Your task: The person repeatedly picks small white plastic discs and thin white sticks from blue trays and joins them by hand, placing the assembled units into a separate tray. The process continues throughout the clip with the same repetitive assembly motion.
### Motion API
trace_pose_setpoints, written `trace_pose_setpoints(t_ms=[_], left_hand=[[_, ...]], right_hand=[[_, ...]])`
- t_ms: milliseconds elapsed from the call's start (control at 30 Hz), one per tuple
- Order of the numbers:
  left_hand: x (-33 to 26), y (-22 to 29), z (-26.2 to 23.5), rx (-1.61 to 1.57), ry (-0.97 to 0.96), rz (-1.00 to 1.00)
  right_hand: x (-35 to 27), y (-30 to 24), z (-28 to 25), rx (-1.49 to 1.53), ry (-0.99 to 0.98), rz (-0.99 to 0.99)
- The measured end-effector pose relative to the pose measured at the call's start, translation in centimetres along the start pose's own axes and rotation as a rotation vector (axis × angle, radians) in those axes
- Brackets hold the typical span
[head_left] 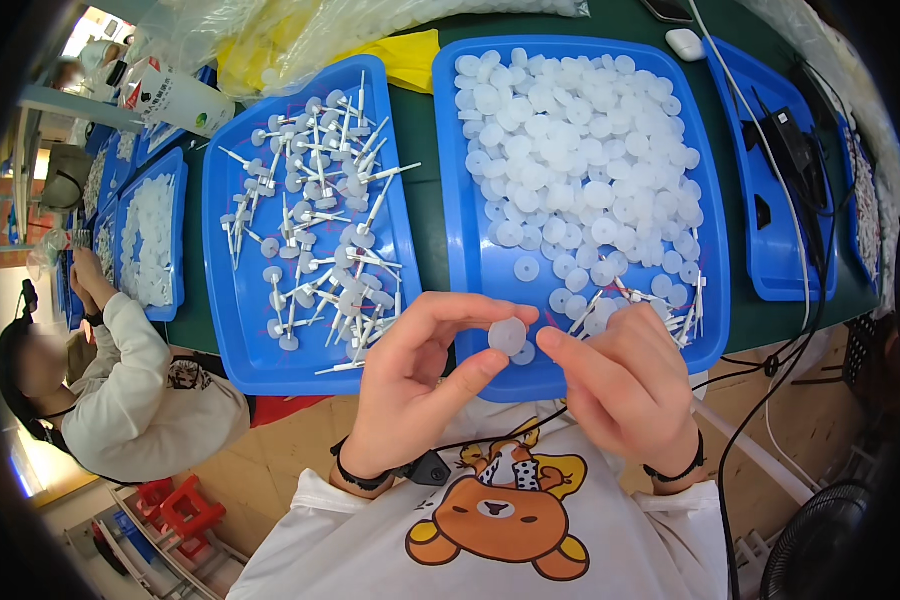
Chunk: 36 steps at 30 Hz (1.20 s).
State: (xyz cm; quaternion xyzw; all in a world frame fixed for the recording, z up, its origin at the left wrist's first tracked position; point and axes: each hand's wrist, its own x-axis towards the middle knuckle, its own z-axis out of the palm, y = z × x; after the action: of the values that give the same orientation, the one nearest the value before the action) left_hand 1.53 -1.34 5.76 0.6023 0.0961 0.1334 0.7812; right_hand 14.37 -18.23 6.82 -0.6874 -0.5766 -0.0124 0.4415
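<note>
Fingers of the left hand [410, 385] pinched a small white disc [507, 336], the right hand [625, 385] touching its edge, above the near rim of a blue tray [470, 250] of discs; another tray [232, 330] held stemmed pieces [320, 230].

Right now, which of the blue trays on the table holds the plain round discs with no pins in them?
The big blue tray right of centre, above the right hand: it holds loose white discs. The tray to its left holds discs with pins.
</note>
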Motion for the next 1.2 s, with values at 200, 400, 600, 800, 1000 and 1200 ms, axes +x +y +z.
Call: trace_pose_setpoints(t_ms=[200, 400, 600, 800, 1000, 1200], left_hand=[[0.0, 0.0, 0.1, 0.017, 0.007, 0.006], [-0.2, -0.2, -0.1, 0.006, -0.002, 0.023], [-0.3, 0.0, -0.1, 0.018, -0.033, 0.04], [-0.3, -0.1, 0.0, 0.03, -0.015, 0.033], [0.0, 0.2, 0.1, 0.198, -0.002, 0.016], [-0.2, 0.2, -0.1, 0.159, -0.009, -0.06]], right_hand=[[-0.4, -0.8, 0.7, 0.117, 0.04, 0.092], [-0.3, -1.1, -0.2, 0.322, -0.044, 0.206], [-0.2, -1.1, -0.1, 0.306, -0.041, 0.242], [-0.4, -1.0, -0.1, 0.267, -0.073, 0.216], [-0.4, -0.4, -0.4, 0.131, -0.114, 0.12], [0.1, -0.4, -1.3, -0.072, -0.158, -0.012]])
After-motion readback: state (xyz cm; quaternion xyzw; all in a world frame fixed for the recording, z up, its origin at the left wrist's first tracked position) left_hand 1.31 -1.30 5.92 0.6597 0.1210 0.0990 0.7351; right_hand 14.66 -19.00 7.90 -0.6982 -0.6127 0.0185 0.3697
